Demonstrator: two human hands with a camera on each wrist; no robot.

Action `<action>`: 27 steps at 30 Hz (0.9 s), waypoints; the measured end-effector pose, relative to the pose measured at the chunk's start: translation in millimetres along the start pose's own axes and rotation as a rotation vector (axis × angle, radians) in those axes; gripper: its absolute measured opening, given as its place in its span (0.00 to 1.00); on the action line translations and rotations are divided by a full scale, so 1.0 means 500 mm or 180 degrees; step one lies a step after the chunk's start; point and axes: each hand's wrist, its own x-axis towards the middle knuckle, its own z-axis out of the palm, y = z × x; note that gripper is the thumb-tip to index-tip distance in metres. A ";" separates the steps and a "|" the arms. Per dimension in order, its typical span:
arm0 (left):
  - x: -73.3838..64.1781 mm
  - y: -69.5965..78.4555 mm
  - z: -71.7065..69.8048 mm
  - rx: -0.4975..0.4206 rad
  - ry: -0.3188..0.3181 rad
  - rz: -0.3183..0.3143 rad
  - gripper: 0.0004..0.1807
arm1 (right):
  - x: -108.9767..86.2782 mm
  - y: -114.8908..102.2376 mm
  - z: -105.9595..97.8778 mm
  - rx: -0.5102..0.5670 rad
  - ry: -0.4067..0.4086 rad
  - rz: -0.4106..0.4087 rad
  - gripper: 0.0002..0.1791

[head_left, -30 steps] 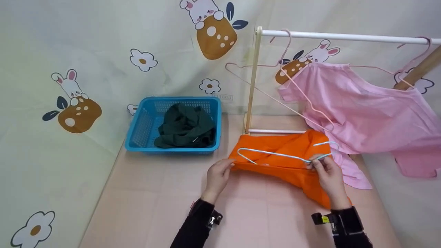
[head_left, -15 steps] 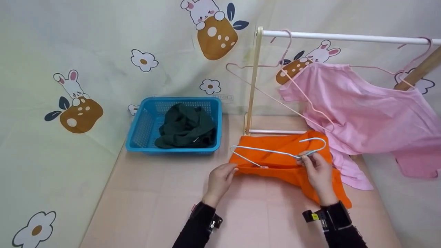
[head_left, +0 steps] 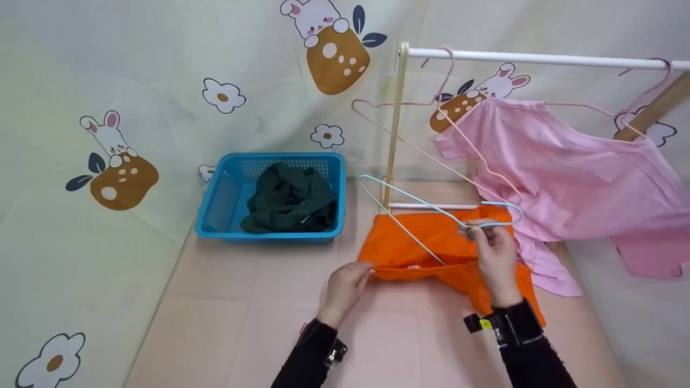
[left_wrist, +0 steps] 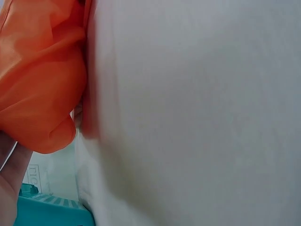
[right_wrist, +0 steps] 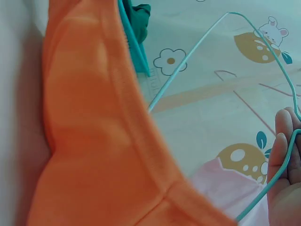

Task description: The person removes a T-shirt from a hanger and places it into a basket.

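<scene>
An orange T-shirt point(head_left: 409, 234) lies on the table with its banded opening toward the person. My left hand point(head_left: 343, 290) pinches the left end of that edge between thumb and fingers. In the left wrist view, orange fabric point(left_wrist: 42, 80) hides most of this hand. A light blue wire hanger point(head_left: 412, 198) is held by my right hand point(head_left: 495, 261) at the neck below its hook. Its left shoulder end sticks up clear of the shirt. The lower bar runs down into the opening, where the rest is hidden. Fingers point(right_wrist: 282, 155) wrap the wire in the right wrist view.
A blue basket point(head_left: 207, 215) with a dark green garment point(head_left: 291, 199) stands at the back left. Behind the orange shirt rises a clothes rack point(head_left: 539, 56). A pink hanger point(head_left: 399, 103) and a pink shirt point(head_left: 571, 172) on another hanger hang from it.
My right hand has shifted left and slightly away, swinging the hanger's left end up off the orange T-shirt. The left hand keeps its pinch and has moved slightly nearer the person.
</scene>
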 end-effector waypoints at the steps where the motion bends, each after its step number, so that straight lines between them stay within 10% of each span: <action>1: -0.001 0.001 0.001 0.0007 -0.0012 0.0024 0.08 | 0.005 -0.002 0.004 0.0015 -0.0001 -0.0010 0.08; 12: -0.012 0.018 0.012 0.0072 -0.0601 0.0104 0.10 | 0.052 -0.020 0.061 0.0060 -0.0261 -0.0285 0.06; 27: -0.039 0.001 0.007 0.0108 -0.0912 0.0007 0.11 | 0.095 -0.085 0.082 0.0769 -0.0182 -0.0486 0.11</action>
